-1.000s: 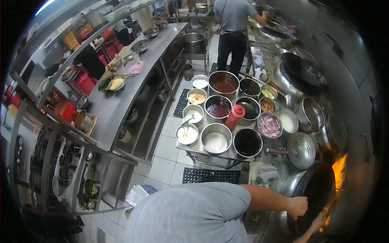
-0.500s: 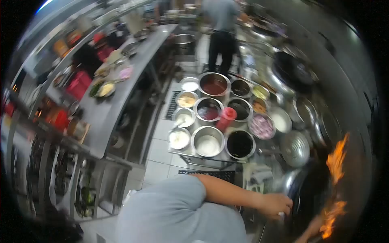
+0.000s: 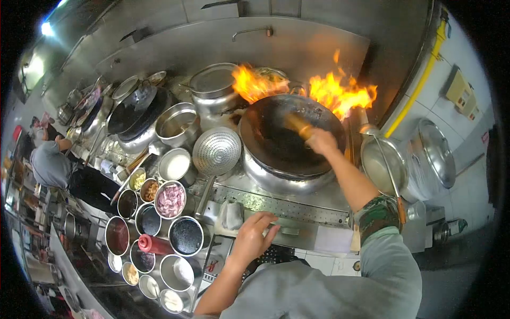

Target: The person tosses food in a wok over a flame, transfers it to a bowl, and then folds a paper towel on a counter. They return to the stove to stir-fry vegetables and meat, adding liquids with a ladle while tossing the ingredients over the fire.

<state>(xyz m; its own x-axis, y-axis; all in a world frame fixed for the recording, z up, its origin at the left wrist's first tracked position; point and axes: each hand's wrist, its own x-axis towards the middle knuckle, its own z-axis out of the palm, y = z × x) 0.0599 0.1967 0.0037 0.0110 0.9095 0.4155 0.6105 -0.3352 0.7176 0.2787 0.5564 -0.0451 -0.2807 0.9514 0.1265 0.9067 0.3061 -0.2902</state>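
Observation:
My right hand [image 3: 321,142] grips a tan wok brush [image 3: 298,126], blurred by motion, inside a large dark wok [image 3: 265,149]. The wok sits on a round steel burner ring, and its bowl looks bare apart from the brush. In front of the stove, my left hand [image 3: 254,238] hangs open, thumb and fingers apart, with nothing in it. Just beyond that hand lies a folded grey cloth [image 3: 231,215] on the stove's front ledge. Left of the wok rests a perforated steel strainer [image 3: 217,151], its handle pointing towards me.
Tall flames [image 3: 340,95] rise behind the wok. To its right is a steel basin [image 3: 382,162] with a ladle across it. Several pots of sauces and chopped food, including onions [image 3: 170,200], stand at left with a red squeeze bottle [image 3: 154,245]. A co-worker [image 3: 53,162] stands far left.
My view has swung from the aisle to the stove. My left hand has come away from the wok's edge. The brush in my right hand now shows inside the wok.

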